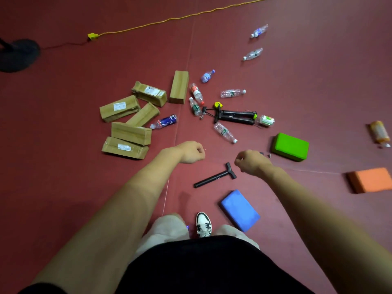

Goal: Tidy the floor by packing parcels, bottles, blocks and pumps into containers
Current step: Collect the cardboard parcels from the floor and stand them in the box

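Several brown parcels (pixel 129 122) lie in a heap left of centre on the red floor. Plastic bottles (pixel 225 132) are scattered around the middle and far right. A black double pump (pixel 235 117) lies among them, and a single black T-handle pump (pixel 215 176) lies nearer me. Green block (pixel 290 147), orange block (pixel 370 179) and blue block (pixel 240 210) rest on the right. My left hand (pixel 192 152) and my right hand (pixel 251 162) hover above the floor, both curled into fists holding nothing.
A yellow cord (pixel 169 20) runs across the far floor to a yellow plug (pixel 92 36). A dark object (pixel 18 55) sits at far left. An orange bottle (pixel 379 133) lies at the right edge. My shoe (pixel 203 224) stands beside the blue block.
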Available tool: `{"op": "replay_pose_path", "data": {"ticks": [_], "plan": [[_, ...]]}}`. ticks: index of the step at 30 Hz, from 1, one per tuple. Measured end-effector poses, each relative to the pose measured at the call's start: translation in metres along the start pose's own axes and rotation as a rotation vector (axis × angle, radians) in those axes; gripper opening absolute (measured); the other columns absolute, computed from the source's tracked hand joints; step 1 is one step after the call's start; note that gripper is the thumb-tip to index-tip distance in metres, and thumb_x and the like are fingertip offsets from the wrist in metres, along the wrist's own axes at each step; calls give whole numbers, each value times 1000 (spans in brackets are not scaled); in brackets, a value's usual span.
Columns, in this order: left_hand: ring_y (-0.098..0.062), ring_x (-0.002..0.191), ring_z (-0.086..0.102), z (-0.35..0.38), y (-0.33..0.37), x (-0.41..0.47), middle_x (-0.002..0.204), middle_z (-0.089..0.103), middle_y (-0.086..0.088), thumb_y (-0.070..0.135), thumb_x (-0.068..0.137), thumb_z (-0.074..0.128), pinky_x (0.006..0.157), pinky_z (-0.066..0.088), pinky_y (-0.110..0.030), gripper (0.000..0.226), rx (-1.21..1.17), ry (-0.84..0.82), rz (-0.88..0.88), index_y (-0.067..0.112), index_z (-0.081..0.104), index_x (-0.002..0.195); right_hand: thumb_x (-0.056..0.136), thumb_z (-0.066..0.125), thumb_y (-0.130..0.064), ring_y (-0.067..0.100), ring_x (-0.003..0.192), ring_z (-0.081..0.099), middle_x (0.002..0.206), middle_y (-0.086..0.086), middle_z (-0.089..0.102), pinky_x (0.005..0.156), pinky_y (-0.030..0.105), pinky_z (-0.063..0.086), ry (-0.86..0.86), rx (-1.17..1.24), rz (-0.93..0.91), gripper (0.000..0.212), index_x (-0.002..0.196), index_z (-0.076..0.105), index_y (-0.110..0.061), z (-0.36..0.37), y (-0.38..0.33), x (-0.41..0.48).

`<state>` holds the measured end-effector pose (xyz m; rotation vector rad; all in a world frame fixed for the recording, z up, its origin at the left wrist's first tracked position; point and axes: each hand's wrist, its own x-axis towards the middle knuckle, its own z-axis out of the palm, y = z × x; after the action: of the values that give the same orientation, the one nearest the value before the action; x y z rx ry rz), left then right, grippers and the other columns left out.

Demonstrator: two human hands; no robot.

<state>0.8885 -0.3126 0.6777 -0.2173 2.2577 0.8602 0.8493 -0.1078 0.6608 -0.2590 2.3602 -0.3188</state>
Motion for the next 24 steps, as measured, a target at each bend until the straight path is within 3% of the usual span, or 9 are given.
{"op": "replay_pose_path", "data": {"ticks": [4, 8, 15, 18, 19, 22, 24], "plan": [[-10, 66, 53, -60, -36, 27, 95, 62, -1, 16, 91, 49, 62, 43, -25, 12, -161, 23, -8, 13, 60, 96, 93, 48, -24, 23, 88, 61, 92, 6, 68, 85, 34, 52, -57, 57, -18, 28, 109, 66, -10, -16, -54, 47], [-10, 64, 54, -132, -76, 61, 93, 61, 3, 18, 93, 47, 51, 32, -23, 18, -247, 20, -19, 12, 59, 106, 93, 48, -20, 20, 77, 55, 84, 4, 65, 78, 32, 49, -90, 70, -29, 27, 108, 66, -8, -36, -111, 110], [-10, 62, 50, -271, -147, 123, 91, 61, 0, 18, 94, 44, 53, 33, -22, 13, -412, 78, -81, 15, 57, 98, 89, 49, -14, 18, 62, 51, 79, 7, 66, 63, 26, 45, 14, 181, 60, 24, 97, 68, -3, -78, -203, 217], [-11, 64, 51, -323, -171, 144, 98, 60, -2, 19, 95, 43, 48, 35, -19, 21, -431, 70, -121, 12, 58, 108, 89, 49, -15, 12, 55, 48, 77, 5, 65, 41, 18, 42, 18, 196, 87, 20, 92, 67, -7, -97, -234, 256], [-10, 64, 51, -337, -178, 150, 99, 60, -1, 19, 96, 43, 47, 37, -17, 24, -424, 76, -134, 11, 58, 112, 89, 49, -15, 14, 57, 51, 77, 5, 65, 43, 18, 44, 19, 202, 92, 19, 90, 67, -8, -104, -244, 268], [-8, 67, 53, -374, -198, 180, 95, 60, 3, 19, 97, 42, 54, 37, -18, 26, -436, 76, -158, 11, 57, 116, 88, 49, -15, 24, 73, 59, 79, 7, 68, 71, 29, 49, 10, 218, 115, 19, 86, 67, -10, -123, -266, 312], [-9, 70, 53, -394, -211, 205, 91, 60, 5, 20, 97, 42, 56, 37, -20, 26, -475, 62, -179, 11, 57, 116, 88, 49, -15, 25, 74, 58, 82, 10, 70, 72, 30, 47, -6, 215, 123, 19, 84, 66, -10, -136, -280, 345]]}}
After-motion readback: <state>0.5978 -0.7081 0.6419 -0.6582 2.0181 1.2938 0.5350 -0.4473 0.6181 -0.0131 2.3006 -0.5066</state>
